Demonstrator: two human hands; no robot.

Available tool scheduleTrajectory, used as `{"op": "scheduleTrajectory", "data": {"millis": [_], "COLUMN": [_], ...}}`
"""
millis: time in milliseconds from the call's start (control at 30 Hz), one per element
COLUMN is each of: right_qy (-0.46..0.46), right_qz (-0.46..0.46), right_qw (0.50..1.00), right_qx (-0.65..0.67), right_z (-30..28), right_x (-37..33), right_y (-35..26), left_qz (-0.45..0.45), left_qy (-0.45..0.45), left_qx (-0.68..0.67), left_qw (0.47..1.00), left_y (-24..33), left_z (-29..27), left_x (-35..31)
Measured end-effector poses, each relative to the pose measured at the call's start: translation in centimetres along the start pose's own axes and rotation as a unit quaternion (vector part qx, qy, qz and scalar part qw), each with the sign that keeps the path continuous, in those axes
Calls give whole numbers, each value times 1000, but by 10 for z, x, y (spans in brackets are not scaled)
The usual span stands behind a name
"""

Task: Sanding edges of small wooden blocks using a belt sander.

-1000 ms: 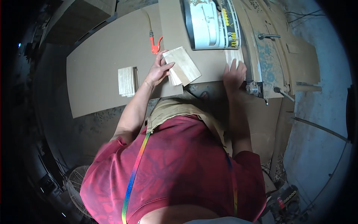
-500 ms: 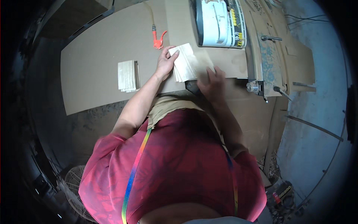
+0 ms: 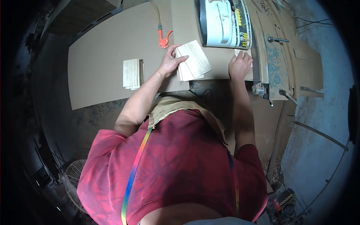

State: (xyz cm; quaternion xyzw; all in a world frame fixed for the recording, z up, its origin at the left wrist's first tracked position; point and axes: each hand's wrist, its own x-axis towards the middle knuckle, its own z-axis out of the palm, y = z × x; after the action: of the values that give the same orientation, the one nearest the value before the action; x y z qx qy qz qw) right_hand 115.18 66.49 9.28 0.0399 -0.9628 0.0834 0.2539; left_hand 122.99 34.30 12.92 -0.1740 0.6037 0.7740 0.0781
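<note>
My left hand point(image 3: 171, 62) grips a fanned stack of thin pale wooden boards point(image 3: 195, 62), its thumb lying over the top face. To the right, my right hand point(image 3: 240, 66) is closed on a thin wooden board point(image 3: 237, 52), mostly hidden under the fingers, at the bench just in front of the white tub. A second stack of wooden boards point(image 3: 131, 74) lies on the brown tabletop point(image 3: 95, 75), left of my left hand and apart from it.
Beyond my hands stands a white tub point(image 3: 219, 24) with dark trim. A red air blow gun point(image 3: 163, 39) on a hose lies on the tabletop. At the right is a machine bed point(image 3: 273, 62) with a lever point(image 3: 277, 39). A wire fan guard point(image 3: 75, 172) stands low at the left.
My right hand has moved right, away from the held stack, to the spot in front of the tub. The top board in my left hand now lies turned at a different angle.
</note>
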Motion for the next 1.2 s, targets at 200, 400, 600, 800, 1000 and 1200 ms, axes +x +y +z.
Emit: {"op": "scheduleTrajectory", "data": {"millis": [200,400,600,800,1000,1200], "right_qy": [-29,-100,-69,-33,-51,-12], "right_qz": [-151,-111,-111,-121,-117,-17], "right_qw": [954,956,949,941,929,986], "right_qx": [256,251,287,313,348,166], "right_z": [-40,-66,-73,-70,-72,-68], "right_x": [-45,-60,-64,-57,-68,-95], "right_y": [-113,-158,-162,-161,-129,2], "left_qz": [25,-44,-20,-28,-41,-33], "left_qy": [38,21,-6,-17,-48,-88], "left_qx": [91,-47,-202,-219,-239,-219], "left_qw": [995,998,979,975,969,971], "left_y": [2,2,-4,-3,-3,-11], "left_z": [10,2,-3,-3,-14,-21], "left_x": [-3,0,-6,-5,-4,-9]}}
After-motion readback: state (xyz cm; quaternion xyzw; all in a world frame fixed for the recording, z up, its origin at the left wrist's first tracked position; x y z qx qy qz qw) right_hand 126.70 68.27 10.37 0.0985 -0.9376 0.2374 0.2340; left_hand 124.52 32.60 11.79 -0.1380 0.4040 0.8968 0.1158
